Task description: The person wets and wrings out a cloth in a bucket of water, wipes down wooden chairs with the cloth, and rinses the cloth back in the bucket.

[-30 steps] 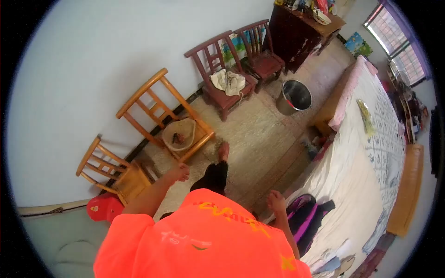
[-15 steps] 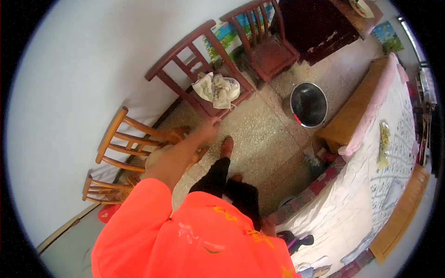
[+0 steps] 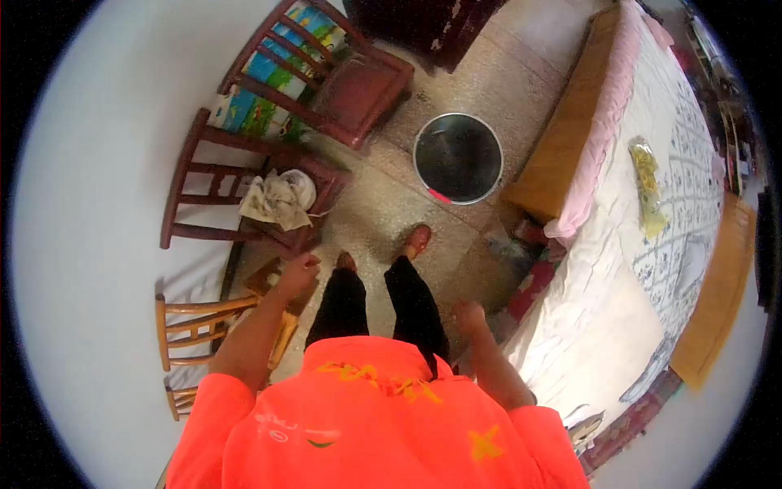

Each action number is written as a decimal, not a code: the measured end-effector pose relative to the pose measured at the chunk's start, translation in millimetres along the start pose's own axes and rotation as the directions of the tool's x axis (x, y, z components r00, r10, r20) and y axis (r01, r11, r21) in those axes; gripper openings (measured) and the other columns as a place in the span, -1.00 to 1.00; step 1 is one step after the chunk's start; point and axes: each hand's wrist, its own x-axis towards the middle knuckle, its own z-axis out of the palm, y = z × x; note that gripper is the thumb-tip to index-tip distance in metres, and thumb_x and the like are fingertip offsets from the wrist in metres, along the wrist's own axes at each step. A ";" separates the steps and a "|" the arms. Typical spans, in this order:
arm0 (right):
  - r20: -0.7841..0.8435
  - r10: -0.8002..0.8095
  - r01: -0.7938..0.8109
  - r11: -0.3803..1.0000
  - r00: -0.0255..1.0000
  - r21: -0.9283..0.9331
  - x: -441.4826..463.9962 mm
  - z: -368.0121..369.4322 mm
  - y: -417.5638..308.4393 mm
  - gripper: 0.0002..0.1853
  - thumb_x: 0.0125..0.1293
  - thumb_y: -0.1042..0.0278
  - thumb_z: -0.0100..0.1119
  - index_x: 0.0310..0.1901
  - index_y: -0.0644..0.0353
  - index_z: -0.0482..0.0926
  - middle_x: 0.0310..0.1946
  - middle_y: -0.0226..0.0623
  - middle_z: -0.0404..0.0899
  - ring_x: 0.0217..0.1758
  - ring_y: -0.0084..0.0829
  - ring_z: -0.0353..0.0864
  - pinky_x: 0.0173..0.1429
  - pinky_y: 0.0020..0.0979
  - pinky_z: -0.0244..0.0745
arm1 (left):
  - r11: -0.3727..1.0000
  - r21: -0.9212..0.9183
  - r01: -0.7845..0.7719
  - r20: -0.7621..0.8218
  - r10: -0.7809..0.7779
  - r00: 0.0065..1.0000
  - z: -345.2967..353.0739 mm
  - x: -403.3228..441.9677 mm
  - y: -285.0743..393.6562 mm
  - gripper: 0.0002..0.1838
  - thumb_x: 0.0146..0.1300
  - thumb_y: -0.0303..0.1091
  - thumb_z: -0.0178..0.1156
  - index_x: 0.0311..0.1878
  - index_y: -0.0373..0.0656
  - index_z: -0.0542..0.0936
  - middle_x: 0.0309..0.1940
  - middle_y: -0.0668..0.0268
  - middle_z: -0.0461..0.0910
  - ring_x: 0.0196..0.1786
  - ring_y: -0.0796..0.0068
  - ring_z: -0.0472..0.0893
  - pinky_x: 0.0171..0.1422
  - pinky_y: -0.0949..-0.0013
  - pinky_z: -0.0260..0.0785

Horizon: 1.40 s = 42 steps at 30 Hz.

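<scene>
My left hand hangs in front of the nearer dark red chair, its fingers drawn together and nothing seen in them. On that chair's seat lies a crumpled off-white cloth, apart from my hand. My right hand is lowered beside my right leg, near the bed; it is small and blurred, so its fingers do not show clearly. A round metal-rimmed bucket, dark inside with a red mark on its rim, stands on the floor ahead of my feet.
Another dark red chair stands further along the wall, before a dark cabinet. Wooden chairs are at my left. The bed's wooden end borders the floor at right. A yellowish packet lies on the bedding.
My view has turned, so the chairs and bucket sit further left. My left arm has dropped back from its forward reach beside the chair. My right forearm now shows, and my feet have stepped.
</scene>
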 end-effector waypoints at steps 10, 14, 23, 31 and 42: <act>-0.011 0.404 -0.303 0.704 0.915 0.642 118.9 -116.3 83.7 -0.73 0.20 0.24 0.14 -0.08 0.08 0.59 -0.18 -0.18 0.63 -0.13 -0.21 0.63 -0.08 -0.27 0.51 | 0.878 -0.467 0.103 0.327 0.064 0.943 92.9 83.1 150.7 -0.66 0.29 -0.20 0.16 0.06 -0.15 0.48 -0.17 0.31 0.56 -0.20 0.50 0.56 -0.15 0.37 0.46; 0.043 0.496 -0.374 0.592 0.867 0.714 174.8 -149.1 71.2 -0.71 0.28 0.27 0.09 0.02 0.03 0.57 -0.14 -0.15 0.61 -0.09 -0.18 0.61 -0.03 -0.26 0.49 | 0.828 -0.542 0.143 0.442 0.137 0.886 121.3 127.6 183.9 -0.69 0.29 -0.22 0.16 0.01 -0.15 0.47 -0.21 0.34 0.54 -0.22 0.51 0.53 -0.12 0.39 0.43; -0.169 0.310 -0.102 0.695 0.936 0.712 331.0 -105.7 137.4 -0.63 0.18 0.26 0.21 0.04 0.07 0.54 -0.11 -0.09 0.58 -0.01 -0.08 0.58 0.05 -0.20 0.48 | 0.716 -0.582 0.386 0.539 -0.017 0.842 184.9 175.7 219.6 -0.67 0.37 -0.28 0.05 0.12 -0.23 0.42 -0.03 0.20 0.55 -0.08 0.41 0.59 -0.05 0.36 0.43; -0.096 0.248 -0.161 0.833 0.964 0.529 452.0 -102.4 162.2 -0.37 0.13 0.16 0.27 0.26 -0.01 0.34 0.13 -0.05 0.44 0.20 -0.03 0.43 0.21 -0.17 0.40 | 0.491 -0.827 0.274 0.350 0.069 0.934 248.2 256.4 219.0 -0.58 0.39 -0.22 0.02 0.22 -0.20 0.35 0.12 0.12 0.47 0.06 0.29 0.55 0.10 0.25 0.44; 0.043 0.191 -0.165 0.690 0.981 0.705 458.5 -66.6 172.8 -0.51 0.18 0.16 0.23 0.11 0.18 0.46 0.02 -0.05 0.55 0.03 -0.16 0.57 0.13 -0.25 0.41 | 0.193 -0.949 0.248 0.182 -0.306 0.934 280.5 319.3 221.5 -0.38 0.30 0.08 0.07 0.30 -0.09 0.28 0.20 0.22 0.36 0.17 0.25 0.43 0.22 0.09 0.34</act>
